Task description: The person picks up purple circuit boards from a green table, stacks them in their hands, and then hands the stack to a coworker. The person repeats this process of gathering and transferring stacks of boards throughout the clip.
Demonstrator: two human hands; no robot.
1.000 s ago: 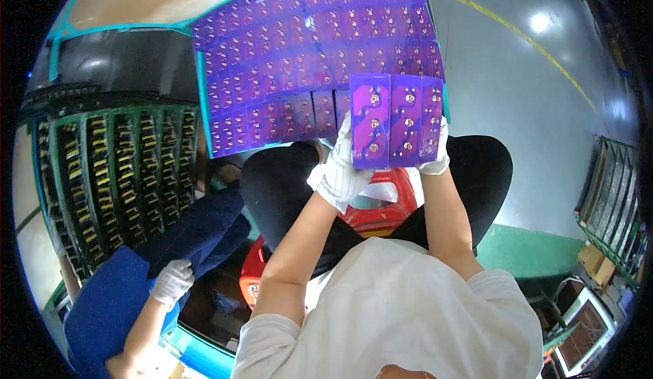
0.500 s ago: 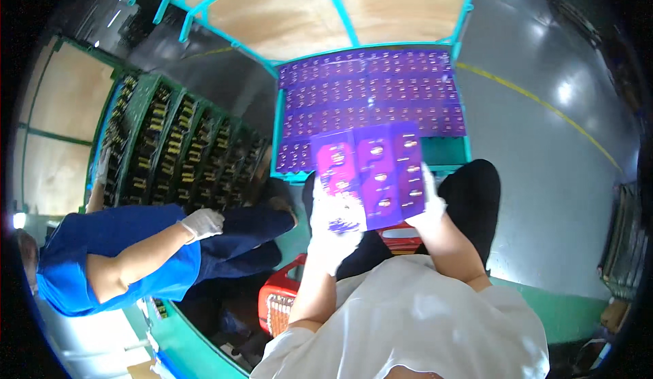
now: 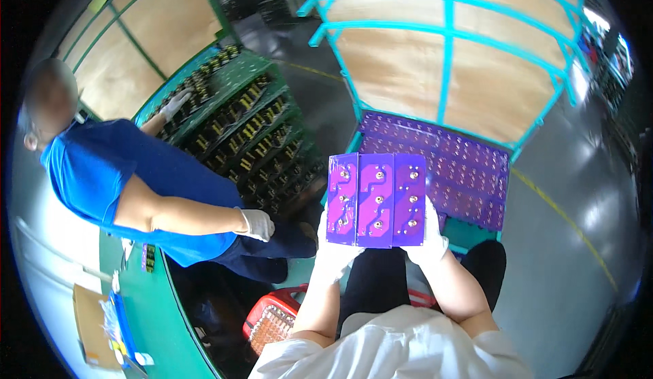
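Three purple circuit boards point(image 3: 369, 187) stand side by side in front of me, each with a column of small metal terminals on its face. White-gloved, my left hand point(image 3: 338, 253) grips them at their lower left edge. On the opposite side my right hand point(image 3: 428, 239), also gloved, is closed round the right and lower right edge. Most of my fingers are hidden behind the boards. Beyond them a turquoise-framed rack point(image 3: 445, 73) carries rows of similar purple boards point(image 3: 449, 168) on its tray.
At my left a co-worker in a blue shirt point(image 3: 163, 182) reaches a gloved hand toward a green shelf rack point(image 3: 252, 70) packed with dark and yellow parts. A green bench point(image 3: 156, 311) and red chair point(image 3: 272, 307) are near me. A yellow line point(image 3: 564, 216) crosses the grey floor.
My view has swung left, so the racks and co-worker appear farther right. The boards are still in both my hands and now face me more squarely.
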